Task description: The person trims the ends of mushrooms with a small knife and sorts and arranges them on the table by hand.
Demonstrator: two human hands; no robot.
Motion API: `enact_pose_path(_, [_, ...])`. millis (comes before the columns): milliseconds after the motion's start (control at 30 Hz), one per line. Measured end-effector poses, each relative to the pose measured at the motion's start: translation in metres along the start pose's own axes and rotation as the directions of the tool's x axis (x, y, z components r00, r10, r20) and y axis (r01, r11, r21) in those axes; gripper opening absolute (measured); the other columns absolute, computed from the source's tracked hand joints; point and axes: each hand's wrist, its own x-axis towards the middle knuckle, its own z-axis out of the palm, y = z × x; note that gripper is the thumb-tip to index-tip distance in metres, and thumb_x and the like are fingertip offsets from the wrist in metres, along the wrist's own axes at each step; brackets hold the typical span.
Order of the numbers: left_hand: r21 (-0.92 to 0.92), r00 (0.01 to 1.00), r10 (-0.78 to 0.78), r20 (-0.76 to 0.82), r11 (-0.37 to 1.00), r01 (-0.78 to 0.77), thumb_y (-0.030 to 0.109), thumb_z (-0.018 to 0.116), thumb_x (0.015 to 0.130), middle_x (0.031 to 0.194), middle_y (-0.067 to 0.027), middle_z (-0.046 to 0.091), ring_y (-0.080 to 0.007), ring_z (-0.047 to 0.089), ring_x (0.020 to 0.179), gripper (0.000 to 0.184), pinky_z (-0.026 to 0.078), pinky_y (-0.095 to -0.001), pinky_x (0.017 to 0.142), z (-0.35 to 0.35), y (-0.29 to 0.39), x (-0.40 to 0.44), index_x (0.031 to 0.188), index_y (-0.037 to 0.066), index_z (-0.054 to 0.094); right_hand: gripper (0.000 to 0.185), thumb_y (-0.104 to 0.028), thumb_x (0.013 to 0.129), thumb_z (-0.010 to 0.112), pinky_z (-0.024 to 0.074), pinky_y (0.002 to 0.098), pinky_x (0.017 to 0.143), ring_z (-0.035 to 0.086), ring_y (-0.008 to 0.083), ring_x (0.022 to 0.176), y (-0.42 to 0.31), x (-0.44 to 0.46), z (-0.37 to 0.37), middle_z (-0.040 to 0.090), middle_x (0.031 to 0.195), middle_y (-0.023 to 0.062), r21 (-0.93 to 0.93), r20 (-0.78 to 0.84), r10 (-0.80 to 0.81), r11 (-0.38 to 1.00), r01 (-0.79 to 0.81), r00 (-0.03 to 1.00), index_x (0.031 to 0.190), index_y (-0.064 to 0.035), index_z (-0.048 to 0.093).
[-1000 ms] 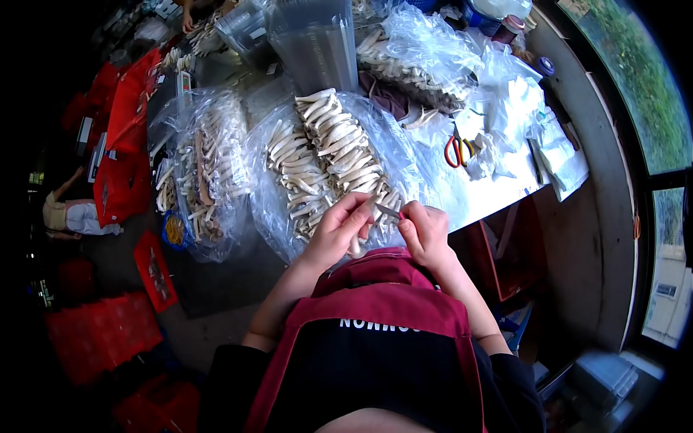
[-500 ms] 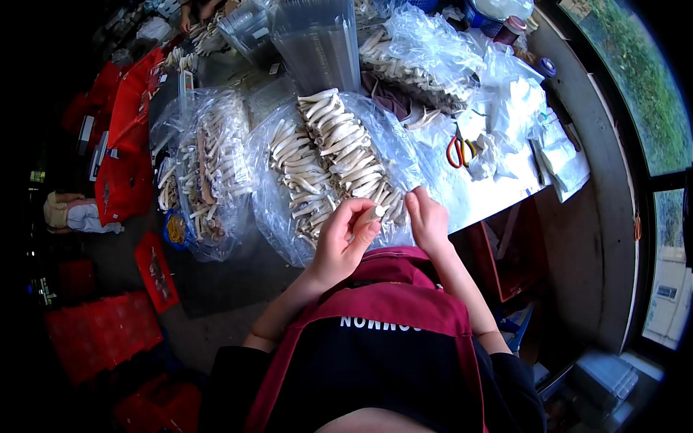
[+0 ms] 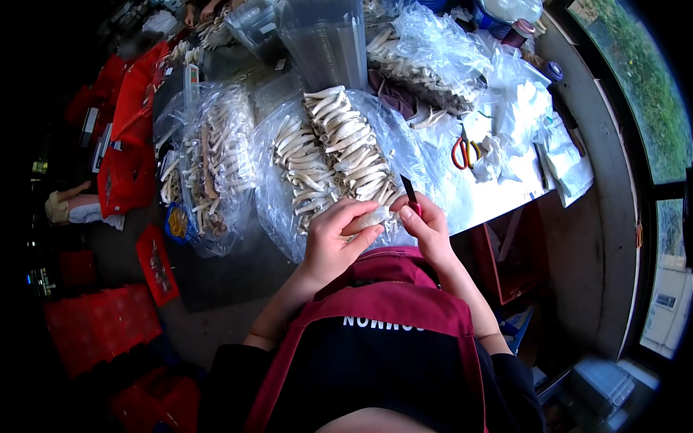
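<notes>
A pale mushroom point(image 3: 368, 221) lies between the thumb and fingers of my left hand point(image 3: 336, 234), at the near end of the mushroom pile. My right hand point(image 3: 427, 227) is closed on a small knife point(image 3: 411, 193) with a red handle; its dark blade points up and away from me. The fingertips of my right hand are close beside the mushroom; whether they touch it I cannot tell. Just beyond both hands, rows of long whitish mushrooms point(image 3: 350, 148) lie on an opened clear plastic bag point(image 3: 274, 206).
Scissors point(image 3: 465, 151) with red and yellow handles lie right of the pile. Another bag of mushrooms point(image 3: 224, 159) is at the left, and clear plastic trays point(image 3: 323, 43) stand behind. Red crates point(image 3: 128, 173) are farther left. Another person point(image 3: 72, 206) is at the far left.
The mushroom in my left hand has turned from end-on to lengthwise. My right hand has come nearer to it, and the knife blade now shows pointing upward. The view has shifted slightly.
</notes>
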Motion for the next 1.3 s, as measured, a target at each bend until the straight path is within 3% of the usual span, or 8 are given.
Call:
enact_pose_path(133, [0.055,0.997,0.077,0.001,0.996,-0.077,0.0,0.068,0.067,0.087,-0.0101,0.059,-0.0204,0.058,0.078,0.03,0.046,-0.0275,0.068,-0.001,0.0,-0.002,0.095,0.0,0.059,0.024,-0.023,0.081,0.062,0.0268,0.0197,0.052,0.033,0.0022,0.058,-0.006,-0.002,0.005,0.037,0.062,-0.0073,0.124,0.106,-0.016,0.992,0.003,0.994,0.09,-0.0013,0.055])
enact_pose_path(333, [0.063,0.998,0.003,0.057,0.998,-0.007,-0.001,0.067,0.067,0.088,-0.0109,0.059,-0.0219,0.059,0.078,0.032,0.046,-0.0282,0.068,-0.003,0.0,0.0,0.098,0.0,0.058,0.015,-0.014,0.081,0.061,0.0265,0.0202,0.047,0.032,0.003,0.054,0.001,0.002,0.009,0.036,0.056,-0.0039,-0.274,0.044,-0.054,0.96,0.064,0.998,0.086,-0.0008,0.056])
enact_pose_path(433, [-0.062,0.993,-0.1,0.067,0.993,0.104,-0.001,0.067,0.067,0.088,-0.0108,0.058,-0.0219,0.059,0.078,0.032,0.046,-0.0282,0.068,-0.006,0.001,-0.002,0.098,0.0,0.058,0.011,-0.005,0.086,0.05,0.0287,0.0189,0.049,0.035,0.0019,0.055,0.007,0.01,0.004,0.04,0.06,-0.0035,-0.325,-0.187,-0.308,0.915,0.238,0.933,0.093,-0.0003,0.057])
enact_pose_path(467, [-0.061,0.993,-0.1,0.063,0.993,0.104,-0.001,0.067,0.067,0.088,-0.0108,0.058,-0.0219,0.059,0.078,0.032,0.046,-0.0282,0.068,-0.006,0.001,-0.002,0.098,0.0,0.058,0.012,-0.007,0.086,0.052,0.0269,0.0184,0.048,0.033,0.0013,0.055,-0.002,0.008,0.003,0.039,0.06,-0.0052,-0.211,-0.275,-0.139,0.974,0.082,0.951,0.095,-0.001,0.056])
enact_pose_path(633, [0.096,0.997,0.024,0.074,0.995,-0.031,-0.001,0.067,0.068,0.088,-0.0118,0.058,-0.0214,0.059,0.077,0.034,0.047,-0.0274,0.068,-0.005,-0.003,0.001,0.101,0.001,0.058,0.02,-0.015,0.079,0.065,0.0217,0.0202,0.045,0.026,0.0023,0.048,-0.001,0.001,0.005,0.028,0.053,-0.008,-0.152,0.0,-0.033,0.988,0.033,0.999,0.092,-0.0021,0.058])
enact_pose_path(967, [0.312,0.985,0.141,0.096,0.936,-0.165,0.001,0.066,0.068,0.083,-0.0098,0.058,-0.0271,0.059,0.072,0.066,0.048,-0.0331,0.062,-0.002,-0.019,-0.005,0.127,0.008,0.036,0.019,-0.018,0.082,0.06,0.0294,0.021,0.045,0.035,0.004,0.05,0.008,0.008,0.009,0.042,0.055,-0.0028,-0.241,0.011,-0.109,0.964,0.108,0.994,0.09,-0.0006,0.059])
enact_pose_path(1200, [0.311,0.949,0.314,0.026,0.9,-0.306,-0.002,0.067,0.065,0.084,-0.0106,0.059,-0.0264,0.06,0.072,0.04,0.049,-0.034,0.061,-0.004,-0.024,-0.009,0.099,0.004,0.047,0.018,-0.014,0.083,0.053,0.0402,0.0255,0.054,0.051,0.0094,0.06,-0.002,0.006,0.002,0.054,0.064,0.0052,-0.322,-0.135,-0.062,0.947,0.016,0.989,0.093,0.0012,0.055])
enact_pose_path(1300, [0.36,0.945,0.327,-0.009,0.882,-0.302,-0.003,0.068,0.065,0.085,-0.0102,0.059,-0.0261,0.06,0.073,0.033,0.049,-0.0334,0.06,-0.006,-0.02,-0.007,0.091,0.004,0.049,0.031,-0.033,0.085,0.048,0.0398,0.0316,0.05,0.053,0.0248,0.053,-0.009,-0.002,0.002,0.049,0.059,0.0109,-0.456,0.109,-0.37,0.806,0.377,0.923,0.085,-0.0021,0.053])
